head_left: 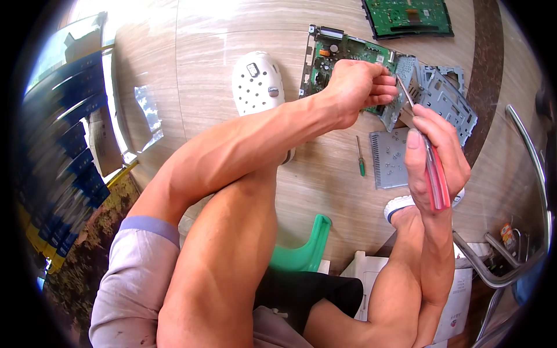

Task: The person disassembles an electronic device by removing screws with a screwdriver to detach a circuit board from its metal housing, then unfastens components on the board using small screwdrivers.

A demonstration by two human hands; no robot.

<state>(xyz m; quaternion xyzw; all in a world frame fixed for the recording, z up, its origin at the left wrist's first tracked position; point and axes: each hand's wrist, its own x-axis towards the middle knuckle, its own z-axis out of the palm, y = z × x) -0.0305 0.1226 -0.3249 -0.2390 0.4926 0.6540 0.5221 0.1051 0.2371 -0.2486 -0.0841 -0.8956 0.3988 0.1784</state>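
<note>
My right hand (438, 153) is wrapped round a red-handled screwdriver (436, 177), its thin shaft pointing up and left to the edge of a perforated metal bracket (409, 78). Beside the tip, my left hand (362, 87) has its fingers curled at the bracket and the green circuit board (354, 49); what its fingertips hold is hidden. The board sits in a metal frame on the floor. Grey metal plates (449, 101) lie to the right of the bracket. Below is a grey tray-like plate (391, 159) with several small screws on it.
A small green-handled screwdriver (361, 165) lies on the floor. Another green board (409, 17) is at the top. A white clog (258, 84) stands left of the frame, a green plastic stool (307, 249) near my legs, and chrome metal tubing (534, 168) at the right.
</note>
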